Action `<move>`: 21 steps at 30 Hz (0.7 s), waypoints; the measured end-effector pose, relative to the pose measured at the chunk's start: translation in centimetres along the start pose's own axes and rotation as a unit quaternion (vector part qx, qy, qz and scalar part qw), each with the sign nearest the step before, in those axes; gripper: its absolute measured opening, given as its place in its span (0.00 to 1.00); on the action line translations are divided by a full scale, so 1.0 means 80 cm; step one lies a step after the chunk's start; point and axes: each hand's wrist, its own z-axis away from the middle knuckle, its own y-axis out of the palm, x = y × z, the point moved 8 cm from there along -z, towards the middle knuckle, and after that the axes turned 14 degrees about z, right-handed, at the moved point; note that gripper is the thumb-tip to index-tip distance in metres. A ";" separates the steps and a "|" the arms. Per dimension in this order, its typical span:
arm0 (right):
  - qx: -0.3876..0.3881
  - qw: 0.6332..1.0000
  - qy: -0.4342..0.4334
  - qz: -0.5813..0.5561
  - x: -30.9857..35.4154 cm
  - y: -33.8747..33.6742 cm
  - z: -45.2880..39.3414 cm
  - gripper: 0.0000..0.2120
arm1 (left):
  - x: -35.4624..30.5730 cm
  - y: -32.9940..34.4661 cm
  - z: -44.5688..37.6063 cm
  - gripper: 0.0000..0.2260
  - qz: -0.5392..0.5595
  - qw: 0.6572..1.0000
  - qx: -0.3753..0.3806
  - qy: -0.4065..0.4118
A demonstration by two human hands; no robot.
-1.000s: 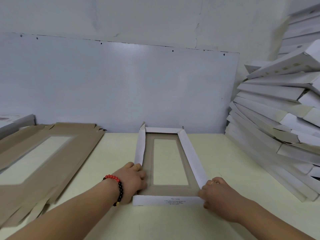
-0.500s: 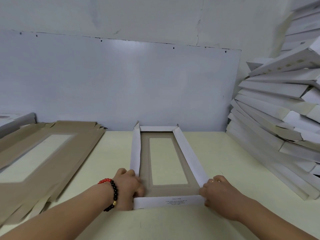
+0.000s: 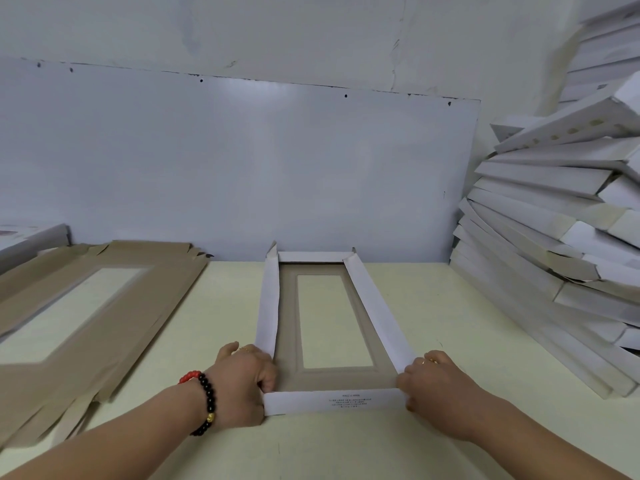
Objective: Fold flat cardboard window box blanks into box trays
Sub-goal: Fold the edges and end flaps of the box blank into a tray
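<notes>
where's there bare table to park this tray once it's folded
Bare table lies between the tray and the leaning stack of folded trays on the right. A narrower strip runs between the tray and the flat blanks on the left. The near edge is bare between the forearms. Both hands, left hand and right hand, crowd the tray's near corners.

A pale yellow table (image 3: pixel 214 306) runs back to a grey-white wall panel. Directly on it, at the middle, lies 1 box tray (image 3: pixel 334 375) with its white walls folded up around a brown windowed base. At the left lies a stack of flat brown blanks (image 3: pixel 114 306), at the right a leaning pile of folded white trays (image 3: pixel 540 258).
</notes>
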 end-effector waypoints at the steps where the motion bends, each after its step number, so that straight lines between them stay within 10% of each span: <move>1: -0.001 1.000 0.000 0.000 0.000 0.000 0.000 0.11 | -0.001 0.000 0.000 0.05 -0.004 1.000 -0.004 -0.001; 21: -0.016 0.996 -0.059 -0.062 0.037 -0.026 0.006 0.11 | -0.038 0.017 -0.020 0.15 -0.279 0.960 0.019 0.026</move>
